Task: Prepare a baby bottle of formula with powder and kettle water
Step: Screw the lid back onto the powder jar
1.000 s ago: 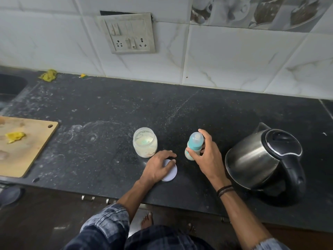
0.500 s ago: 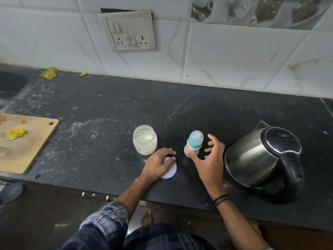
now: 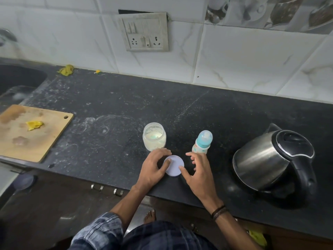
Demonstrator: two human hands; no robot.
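Note:
A small baby bottle (image 3: 202,143) with a teal collar and teat stands upright on the black counter (image 3: 108,105). To its left is an open clear jar (image 3: 154,139) of pale powder. The jar's white lid (image 3: 174,166) lies flat in front of them. My left hand (image 3: 153,168) holds the lid's left edge, thumb on top and fingers curled along its far rim. My right hand (image 3: 199,171) hovers with fingers spread just in front of the bottle, not holding it; its thumb tip touches the lid's right edge. A steel kettle (image 3: 270,159) with a black lid sits at the right.
A wooden cutting board (image 3: 45,139) with a yellow scrap lies at the left, near a dark sink (image 3: 18,78). A socket panel (image 3: 145,31) is on the tiled wall. Yellow bits lie at the counter's back. The counter's front edge runs just below my hands.
My right hand let go of the bottle, which now stands free, and moved left and down to the lid. My left hand has stayed on the lid.

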